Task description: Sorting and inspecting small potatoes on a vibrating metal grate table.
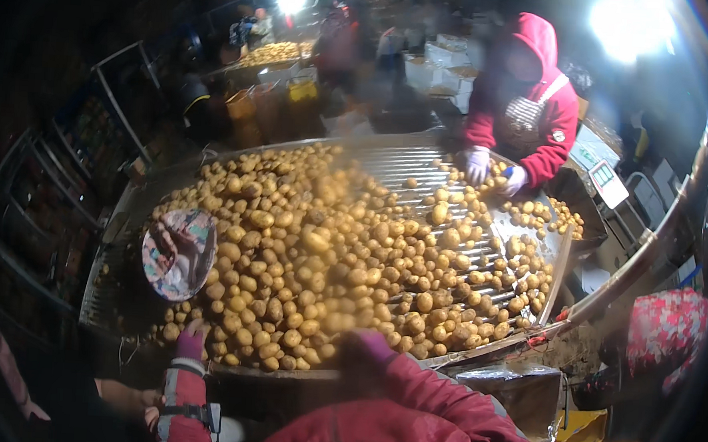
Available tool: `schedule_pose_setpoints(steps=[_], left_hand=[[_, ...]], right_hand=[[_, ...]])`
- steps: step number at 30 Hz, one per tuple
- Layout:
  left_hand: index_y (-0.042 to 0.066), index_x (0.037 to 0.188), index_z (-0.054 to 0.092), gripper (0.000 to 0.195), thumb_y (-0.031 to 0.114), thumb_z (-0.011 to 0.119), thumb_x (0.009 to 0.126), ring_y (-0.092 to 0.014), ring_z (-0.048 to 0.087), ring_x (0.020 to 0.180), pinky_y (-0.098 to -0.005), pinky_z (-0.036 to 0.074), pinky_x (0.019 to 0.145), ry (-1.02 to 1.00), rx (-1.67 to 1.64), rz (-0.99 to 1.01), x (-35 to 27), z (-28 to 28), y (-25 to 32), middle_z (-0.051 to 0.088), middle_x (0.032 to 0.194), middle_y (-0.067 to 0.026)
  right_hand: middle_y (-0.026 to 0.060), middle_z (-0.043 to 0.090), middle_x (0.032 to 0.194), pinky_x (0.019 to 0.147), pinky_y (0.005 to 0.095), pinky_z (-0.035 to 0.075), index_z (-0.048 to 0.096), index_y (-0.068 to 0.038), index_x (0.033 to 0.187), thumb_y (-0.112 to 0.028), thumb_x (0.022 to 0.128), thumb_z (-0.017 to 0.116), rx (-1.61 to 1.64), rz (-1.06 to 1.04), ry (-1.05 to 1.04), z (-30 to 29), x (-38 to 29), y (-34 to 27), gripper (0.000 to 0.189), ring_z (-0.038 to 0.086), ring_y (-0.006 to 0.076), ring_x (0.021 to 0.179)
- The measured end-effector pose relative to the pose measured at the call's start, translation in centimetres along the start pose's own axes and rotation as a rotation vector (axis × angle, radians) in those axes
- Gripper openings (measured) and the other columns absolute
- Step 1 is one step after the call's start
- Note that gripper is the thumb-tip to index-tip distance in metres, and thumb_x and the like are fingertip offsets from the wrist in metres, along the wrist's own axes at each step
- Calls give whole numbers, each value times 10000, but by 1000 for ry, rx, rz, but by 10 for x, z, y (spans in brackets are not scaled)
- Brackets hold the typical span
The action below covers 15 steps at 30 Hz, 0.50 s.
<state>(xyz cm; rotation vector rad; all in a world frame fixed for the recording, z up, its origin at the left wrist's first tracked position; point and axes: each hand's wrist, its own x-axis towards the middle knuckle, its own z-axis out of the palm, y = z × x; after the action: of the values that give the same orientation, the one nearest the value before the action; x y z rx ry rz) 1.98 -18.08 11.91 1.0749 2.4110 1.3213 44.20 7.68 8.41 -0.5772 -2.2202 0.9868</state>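
Many potatoes (279,265) lie heaped on a slatted metal sorting table (387,163) before me. My left hand (191,340), in a purple glove with bare fingertips, rests at the near left edge of the heap, its fingers against potatoes; whether it grips one is unclear. My right hand (373,345), also in a purple glove, is at the near edge of the heap, blurred and partly hidden by a smear on the view. A patterned fabric hat (179,254) covers part of the heap's left side.
Across the table a person in a red hooded top (524,122) handles potatoes with gloved hands. A foil-lined container (513,397) and a yellow crate (580,437) stand near right. A person's hand (149,402) shows at lower left. A curved rail (640,254) runs along the right.
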Motion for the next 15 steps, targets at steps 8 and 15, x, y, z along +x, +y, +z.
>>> schedule_pose_setpoints(steps=[8,15], left_hand=[[8,1202,595,368,219,565,902,-220,607,1039,-326,454,923,-107,147,-102,-5,10,49,652,1125,-141],[7,1199,587,379,228,597,891,-215,620,974,-325,481,853,-19,66,-64,-1,10,87,649,1101,-149]], right_hand=[[107,677,860,697,358,517,671,-124,976,-208,855,573,140,234,-237,-1,0,24,176,657,258,784],[120,684,883,714,373,521,670,-106,1038,-205,804,646,-151,189,-331,0,16,-4,256,659,291,825]])
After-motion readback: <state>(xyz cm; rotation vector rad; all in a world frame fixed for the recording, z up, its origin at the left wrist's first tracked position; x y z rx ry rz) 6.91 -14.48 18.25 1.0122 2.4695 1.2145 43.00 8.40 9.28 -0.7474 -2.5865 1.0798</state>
